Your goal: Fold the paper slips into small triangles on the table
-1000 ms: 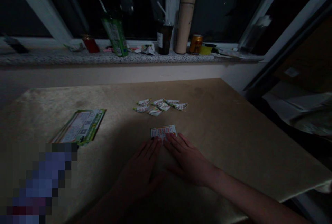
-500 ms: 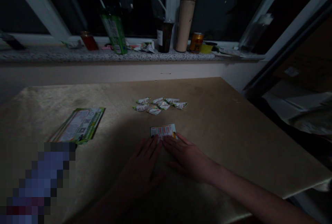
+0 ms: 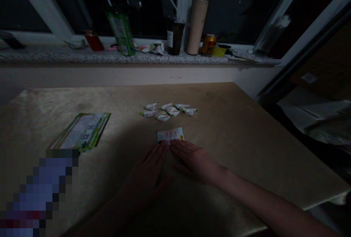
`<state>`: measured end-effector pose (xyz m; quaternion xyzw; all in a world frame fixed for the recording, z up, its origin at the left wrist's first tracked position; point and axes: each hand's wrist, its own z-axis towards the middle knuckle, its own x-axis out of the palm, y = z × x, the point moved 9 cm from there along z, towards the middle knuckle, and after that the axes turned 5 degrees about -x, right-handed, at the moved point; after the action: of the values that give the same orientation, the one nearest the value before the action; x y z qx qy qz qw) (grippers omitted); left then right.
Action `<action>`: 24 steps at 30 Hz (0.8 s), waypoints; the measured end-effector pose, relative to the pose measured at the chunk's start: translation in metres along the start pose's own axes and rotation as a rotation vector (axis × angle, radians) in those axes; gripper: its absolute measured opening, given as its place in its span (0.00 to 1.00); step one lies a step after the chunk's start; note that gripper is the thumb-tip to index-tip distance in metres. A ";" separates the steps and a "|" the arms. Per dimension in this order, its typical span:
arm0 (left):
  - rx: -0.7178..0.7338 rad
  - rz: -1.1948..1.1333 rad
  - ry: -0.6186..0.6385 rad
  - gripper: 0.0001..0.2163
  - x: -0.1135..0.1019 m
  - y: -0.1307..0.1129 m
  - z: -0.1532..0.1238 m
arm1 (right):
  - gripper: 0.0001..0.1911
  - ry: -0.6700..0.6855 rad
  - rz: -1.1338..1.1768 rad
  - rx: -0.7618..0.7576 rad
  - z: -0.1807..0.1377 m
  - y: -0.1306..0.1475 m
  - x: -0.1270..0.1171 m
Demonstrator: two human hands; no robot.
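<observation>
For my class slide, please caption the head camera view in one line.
Left hand and right hand touch a small printed paper, with folded papers beyond on the table.

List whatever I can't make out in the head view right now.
Head view:
- Near edge of the small printed paper: hidden under the left hand and right hand.
- Its print: too small and dim to read.
- Whatever is at lower left: masked by a pixelated patch.
- Dark object on the windowsill: cut by the left edge.
</observation>
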<state>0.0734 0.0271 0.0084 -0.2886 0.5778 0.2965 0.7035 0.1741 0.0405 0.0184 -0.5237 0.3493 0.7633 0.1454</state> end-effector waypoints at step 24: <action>-0.038 -0.035 0.039 0.35 0.003 0.014 0.007 | 0.23 -0.120 -0.035 -0.049 0.014 -0.006 -0.004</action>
<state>0.0677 0.0414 0.0056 -0.3179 0.5803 0.2893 0.6918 0.1698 0.0546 0.0227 -0.4864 0.3121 0.7989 0.1664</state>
